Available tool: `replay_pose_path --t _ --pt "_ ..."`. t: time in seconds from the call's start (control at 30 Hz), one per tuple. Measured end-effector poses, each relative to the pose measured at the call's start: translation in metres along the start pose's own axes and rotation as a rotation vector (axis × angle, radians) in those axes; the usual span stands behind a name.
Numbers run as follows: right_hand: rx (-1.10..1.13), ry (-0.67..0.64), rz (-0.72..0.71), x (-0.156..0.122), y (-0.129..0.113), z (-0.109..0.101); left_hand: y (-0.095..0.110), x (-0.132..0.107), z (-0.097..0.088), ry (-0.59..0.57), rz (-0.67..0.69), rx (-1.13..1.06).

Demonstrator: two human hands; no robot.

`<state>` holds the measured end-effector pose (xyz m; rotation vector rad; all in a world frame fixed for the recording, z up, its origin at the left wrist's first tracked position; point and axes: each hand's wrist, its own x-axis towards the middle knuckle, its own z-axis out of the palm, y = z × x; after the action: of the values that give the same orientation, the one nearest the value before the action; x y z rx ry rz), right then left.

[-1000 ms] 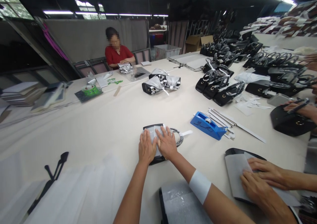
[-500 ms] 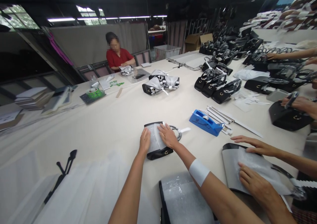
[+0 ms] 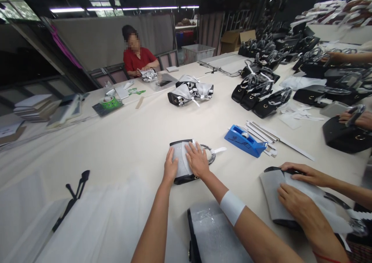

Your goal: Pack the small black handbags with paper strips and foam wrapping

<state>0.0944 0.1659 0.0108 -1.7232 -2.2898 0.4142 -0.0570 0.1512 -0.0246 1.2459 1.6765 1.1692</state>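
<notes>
A small black handbag [image 3: 181,170] wrapped in translucent white sheet lies on its side on the table, its looped handle [image 3: 213,154] pointing right with a white tag. My left hand [image 3: 170,166] rests along the bag's left side, fingers stretched out and thumb apart. Flat on the sheet's overlapping flap lies my right hand [image 3: 198,161], fingers spread. A white band [image 3: 232,206] circles my right forearm. Closer to me, another wrapped bag [image 3: 217,232] sits partly under that arm.
A blue tape dispenser [image 3: 245,141] stands beside thin strips [image 3: 263,135]. At right, a co-worker's hands [image 3: 296,201] press a wrapped bag [image 3: 271,193]. White sheets [image 3: 101,224] are stacked front left. Black handbags [image 3: 247,94] crowd the back right. Across the table sits a person in red [image 3: 138,59].
My right hand's fingers are spread wider and flatter on the wrapped bag. The co-worker's far hand has closed in on the upper edge of their bag. The view has shifted slightly.
</notes>
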Motion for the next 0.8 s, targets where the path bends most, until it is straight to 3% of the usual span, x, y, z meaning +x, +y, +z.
replay_pose_path --t 0.47,0.8 --pt "-0.052 -0.006 0.060 0.001 -0.016 0.006 0.006 0.001 0.010 0.055 -0.105 -0.075" --pt "-0.027 -0.051 0.068 0.001 -0.017 0.001 0.012 0.002 0.025 0.211 -0.042 0.151"
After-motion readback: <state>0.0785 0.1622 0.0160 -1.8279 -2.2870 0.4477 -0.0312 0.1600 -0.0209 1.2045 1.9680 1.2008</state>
